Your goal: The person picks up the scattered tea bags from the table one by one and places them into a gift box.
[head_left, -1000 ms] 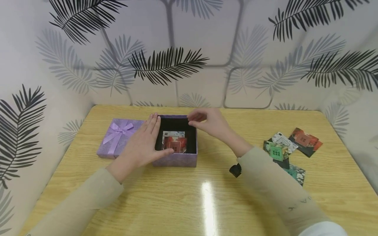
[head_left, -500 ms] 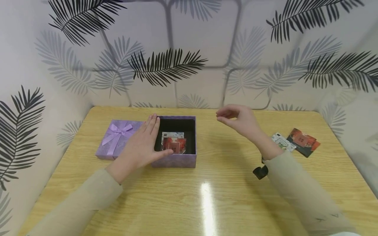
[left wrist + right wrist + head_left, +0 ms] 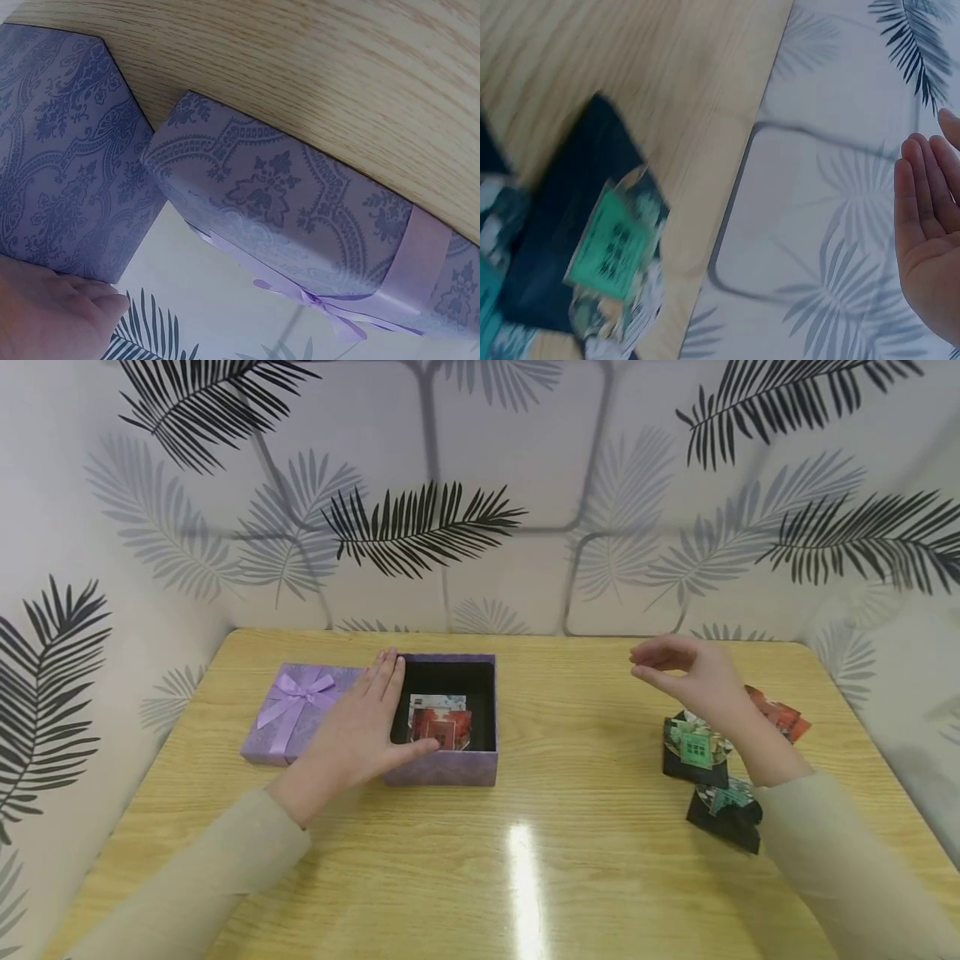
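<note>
Head view: the right hand [image 3: 697, 677], fingers relaxed around air, has swung rightward across open table [image 3: 577, 760] from the box [image 3: 450, 768] (red packet [image 3: 442, 727] inside), whose left edge the left hand [image 3: 356, 718] touches, fingers straight. Left wrist: lid [image 3: 270, 180] alongside. Right wrist: table edge between green packet [image 3: 604, 244] and hand.

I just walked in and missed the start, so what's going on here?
A person's left hand rests against an open purple box, which holds a red packet and a paler packet. A lid with a lilac bow lies beside it. The right hand, apparently holding nothing, hovers over the table near a black packet with a green label and other packets.
</note>
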`<state>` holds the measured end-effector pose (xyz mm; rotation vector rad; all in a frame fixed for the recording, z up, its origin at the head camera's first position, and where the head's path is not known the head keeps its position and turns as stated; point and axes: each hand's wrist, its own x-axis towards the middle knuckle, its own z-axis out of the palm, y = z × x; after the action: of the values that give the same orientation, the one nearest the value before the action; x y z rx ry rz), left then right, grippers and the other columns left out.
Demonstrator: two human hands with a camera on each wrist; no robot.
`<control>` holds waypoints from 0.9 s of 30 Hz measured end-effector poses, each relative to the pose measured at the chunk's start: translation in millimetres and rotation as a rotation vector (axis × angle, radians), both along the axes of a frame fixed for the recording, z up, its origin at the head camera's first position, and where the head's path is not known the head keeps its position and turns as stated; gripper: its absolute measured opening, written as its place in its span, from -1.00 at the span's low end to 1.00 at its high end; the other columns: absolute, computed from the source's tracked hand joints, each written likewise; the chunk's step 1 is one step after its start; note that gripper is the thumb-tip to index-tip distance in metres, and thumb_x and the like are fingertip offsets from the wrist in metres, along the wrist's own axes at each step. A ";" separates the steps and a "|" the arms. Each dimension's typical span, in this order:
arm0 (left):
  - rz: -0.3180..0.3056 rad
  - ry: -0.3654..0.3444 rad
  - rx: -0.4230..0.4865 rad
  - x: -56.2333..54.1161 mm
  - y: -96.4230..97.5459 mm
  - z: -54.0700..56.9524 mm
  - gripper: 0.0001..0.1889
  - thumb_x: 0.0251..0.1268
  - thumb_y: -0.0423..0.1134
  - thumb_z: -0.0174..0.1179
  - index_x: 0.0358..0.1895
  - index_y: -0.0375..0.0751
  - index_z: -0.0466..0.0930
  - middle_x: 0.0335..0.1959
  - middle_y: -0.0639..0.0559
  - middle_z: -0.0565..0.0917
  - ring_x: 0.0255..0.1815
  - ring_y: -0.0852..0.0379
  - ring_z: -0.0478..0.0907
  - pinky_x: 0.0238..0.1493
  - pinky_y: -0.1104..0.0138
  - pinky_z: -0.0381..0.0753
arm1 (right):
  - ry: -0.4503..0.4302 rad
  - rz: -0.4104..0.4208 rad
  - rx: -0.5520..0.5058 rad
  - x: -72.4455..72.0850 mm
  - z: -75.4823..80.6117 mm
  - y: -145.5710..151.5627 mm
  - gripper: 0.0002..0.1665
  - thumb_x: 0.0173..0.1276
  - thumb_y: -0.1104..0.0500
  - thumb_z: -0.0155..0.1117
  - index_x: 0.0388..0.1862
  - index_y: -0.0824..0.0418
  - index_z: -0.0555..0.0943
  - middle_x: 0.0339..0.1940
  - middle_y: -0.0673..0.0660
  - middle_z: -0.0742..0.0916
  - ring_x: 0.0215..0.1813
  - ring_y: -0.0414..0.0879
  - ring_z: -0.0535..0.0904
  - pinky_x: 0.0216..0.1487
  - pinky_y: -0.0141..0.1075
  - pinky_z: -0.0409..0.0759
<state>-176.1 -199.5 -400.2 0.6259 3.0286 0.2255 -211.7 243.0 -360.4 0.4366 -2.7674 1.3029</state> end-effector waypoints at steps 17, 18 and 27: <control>0.003 -0.007 -0.007 0.3 -0.1 -1.7 0.30 0.35 0.55 0.09 0.73 -0.38 -0.28 0.79 -0.29 -0.22 0.82 -0.21 -0.26 0.79 -0.03 -0.03 | -0.030 -0.110 0.069 16.7 -30.9 75.7 -0.59 0.51 0.11 0.43 0.20 0.32 0.68 -0.15 -0.61 0.66 -0.15 -0.65 0.61 -0.12 -0.74 0.52; 0.003 -0.006 -0.005 0.3 -0.1 -1.7 0.30 0.35 0.55 0.09 0.73 -0.38 -0.28 0.79 -0.29 -0.22 0.82 -0.21 -0.26 0.79 -0.03 -0.03 | -0.034 -0.113 0.078 17.7 -32.8 79.1 -0.58 0.51 0.11 0.43 0.21 0.32 0.68 -0.15 -0.61 0.65 -0.15 -0.66 0.60 -0.12 -0.74 0.52; 0.000 -0.008 -0.005 0.0 -1.5 1.0 0.29 0.35 0.56 0.08 0.73 -0.36 -0.30 0.79 -0.26 -0.25 0.82 -0.18 -0.28 0.80 0.00 -0.06 | -0.062 -0.115 0.161 22.9 -47.8 100.3 -0.52 0.48 0.09 0.48 0.25 0.32 0.69 -0.16 -0.53 0.66 -0.17 -0.70 0.55 -0.19 -0.69 0.55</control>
<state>-176.1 -201.0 -399.2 0.6225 3.0211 0.2192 -188.8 343.3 -408.2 0.2446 -2.9123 1.0920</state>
